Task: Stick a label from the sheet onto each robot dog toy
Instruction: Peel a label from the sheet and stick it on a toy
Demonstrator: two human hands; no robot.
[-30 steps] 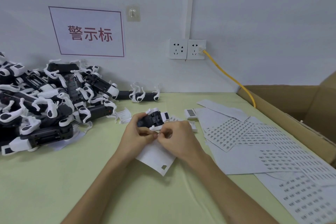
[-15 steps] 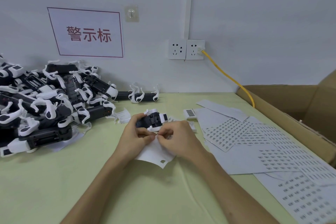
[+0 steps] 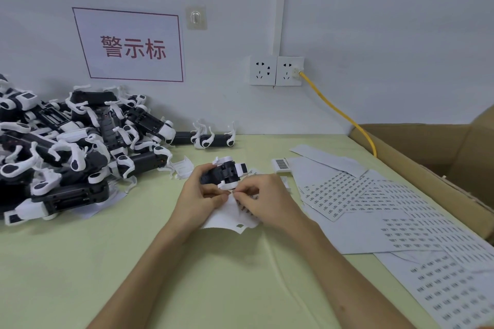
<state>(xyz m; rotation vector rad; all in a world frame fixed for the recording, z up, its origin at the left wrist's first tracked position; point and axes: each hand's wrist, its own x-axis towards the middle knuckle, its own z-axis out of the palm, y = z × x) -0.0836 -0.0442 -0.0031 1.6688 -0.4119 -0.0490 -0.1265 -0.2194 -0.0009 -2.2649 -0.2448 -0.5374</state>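
A: Where was the robot dog toy (image 3: 223, 173)?

B: Mid-bench, gripped by the left hand (image 3: 199, 196), fingers curled round its dark body, just above a small label sheet (image 3: 227, 218).

A: Right hand (image 3: 267, 200)?

B: Fingers curled, pinching at the sheet's top edge by the toy. Probably peeling a label; too small to confirm.

A: Tips for the step?

B: Lift one corner only, keep the toy steady, press flat on a smooth face.

A: Surroundings?

B: Toy pile (image 3: 66, 147) sat left on the bench (image 3: 80, 262), larger label sheets (image 3: 374, 208) right, cardboard box (image 3: 441, 157) beyond.
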